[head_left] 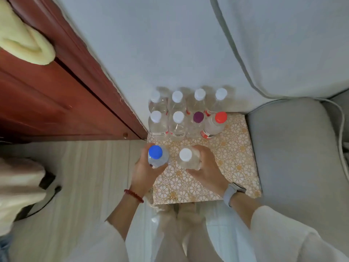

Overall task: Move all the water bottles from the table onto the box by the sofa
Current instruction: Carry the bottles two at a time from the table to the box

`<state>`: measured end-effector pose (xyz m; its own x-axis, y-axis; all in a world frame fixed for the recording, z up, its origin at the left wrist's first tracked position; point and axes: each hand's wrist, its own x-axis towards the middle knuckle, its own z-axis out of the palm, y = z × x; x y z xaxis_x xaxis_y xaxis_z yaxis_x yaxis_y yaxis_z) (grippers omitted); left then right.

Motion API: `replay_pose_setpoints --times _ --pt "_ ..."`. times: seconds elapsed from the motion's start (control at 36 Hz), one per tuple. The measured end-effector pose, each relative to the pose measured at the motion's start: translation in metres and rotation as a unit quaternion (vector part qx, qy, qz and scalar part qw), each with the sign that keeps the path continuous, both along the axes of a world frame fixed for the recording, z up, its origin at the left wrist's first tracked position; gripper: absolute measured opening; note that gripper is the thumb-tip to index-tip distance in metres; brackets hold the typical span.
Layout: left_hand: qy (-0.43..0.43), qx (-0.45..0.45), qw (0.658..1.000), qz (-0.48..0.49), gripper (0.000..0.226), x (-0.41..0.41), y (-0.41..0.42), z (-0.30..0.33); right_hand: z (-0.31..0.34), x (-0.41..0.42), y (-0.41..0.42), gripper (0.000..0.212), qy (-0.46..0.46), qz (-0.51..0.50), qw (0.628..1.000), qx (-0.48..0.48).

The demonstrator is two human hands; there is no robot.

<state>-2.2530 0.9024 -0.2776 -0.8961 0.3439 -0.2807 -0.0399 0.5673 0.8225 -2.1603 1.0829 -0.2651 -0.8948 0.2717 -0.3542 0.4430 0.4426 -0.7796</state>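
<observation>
The box has a gold floral-patterned top and stands against the wall beside the grey sofa. Several clear water bottles stand upright in two rows at its far edge, most with white caps, one with a purple cap, one with a red cap. My left hand grips a blue-capped bottle over the box's near-left corner. My right hand grips a white-capped bottle just right of it, above the box top.
A red-brown wooden door fills the left, with a pale yellow cloth hanging on it. Light wood flooring lies left of the box. The grey sofa cushion borders the box's right side. My legs are below, close to the box's near edge.
</observation>
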Motion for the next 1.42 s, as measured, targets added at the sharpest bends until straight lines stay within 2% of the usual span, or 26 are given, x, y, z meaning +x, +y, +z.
replay_pose_setpoints --times 0.08,0.28,0.5,0.64,0.75,0.89,1.25,1.42 --pt "0.014 -0.001 1.0 -0.004 0.071 -0.008 0.004 -0.014 -0.012 -0.013 0.002 0.066 0.016 -0.001 1.0 -0.009" --pt "0.077 0.023 0.997 0.008 0.068 -0.012 0.017 -0.027 -0.027 -0.03 0.005 0.068 0.022 -0.014 0.997 -0.074" --pt "0.039 0.03 0.998 -0.04 0.081 -0.017 0.016 -0.015 -0.028 -0.035 0.002 0.084 0.021 -0.022 0.999 -0.033" --pt "0.074 0.01 0.995 -0.067 0.066 -0.027 0.008 -0.008 -0.019 -0.037 -0.006 0.069 0.061 -0.023 0.998 -0.003" --pt "0.081 0.008 0.996 -0.036 0.063 -0.025 0.01 -0.008 -0.016 -0.038 -0.01 0.066 0.062 -0.03 0.998 -0.014" --pt "0.074 0.019 0.997 0.006 0.064 -0.023 0.014 -0.01 -0.017 -0.039 -0.013 0.066 0.076 -0.043 0.996 -0.016" --pt "0.053 0.026 0.998 0.01 0.064 -0.026 0.015 -0.014 -0.014 -0.048 -0.014 0.064 0.066 -0.051 0.996 -0.019" --pt "0.06 0.003 0.998 -0.002 0.065 -0.025 0.018 -0.013 -0.008 -0.048 -0.021 0.07 0.062 -0.059 0.996 -0.01"
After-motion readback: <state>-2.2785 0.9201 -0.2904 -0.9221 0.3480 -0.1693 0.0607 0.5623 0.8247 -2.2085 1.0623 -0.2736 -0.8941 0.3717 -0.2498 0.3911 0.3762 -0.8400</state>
